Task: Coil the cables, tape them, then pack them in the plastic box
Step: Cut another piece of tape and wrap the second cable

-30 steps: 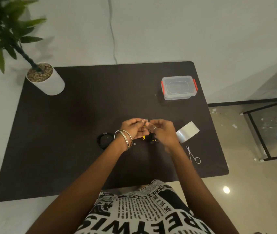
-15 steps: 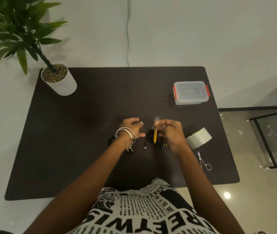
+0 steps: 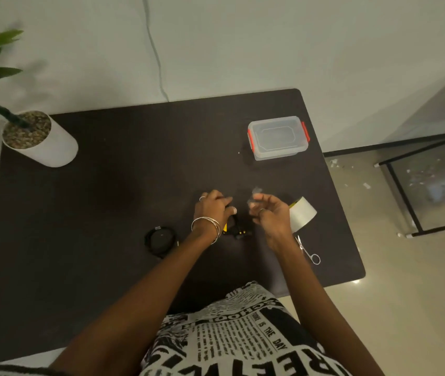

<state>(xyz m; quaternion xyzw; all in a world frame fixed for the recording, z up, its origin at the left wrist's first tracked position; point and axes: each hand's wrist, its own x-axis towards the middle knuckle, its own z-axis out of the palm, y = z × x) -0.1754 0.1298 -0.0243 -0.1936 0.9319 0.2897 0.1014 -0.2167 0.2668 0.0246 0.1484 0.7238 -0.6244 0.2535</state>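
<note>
right fingers (image 3: 255, 198) pinch tape piece (image 3: 256, 190); left fingers (image 3: 220, 198) press black-yellow cable (image 3: 236, 229); table (image 3: 134, 158) far half bare.

Head camera looks steeply down over the table (image 3: 80, 213).

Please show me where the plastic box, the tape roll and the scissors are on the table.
plastic box (image 3: 278, 138): head view, on the middle of its clear lid.
tape roll (image 3: 303, 217): head view, on its pale outer side.
scissors (image 3: 308, 252): head view, on the shank between blades and finger rings.
</note>
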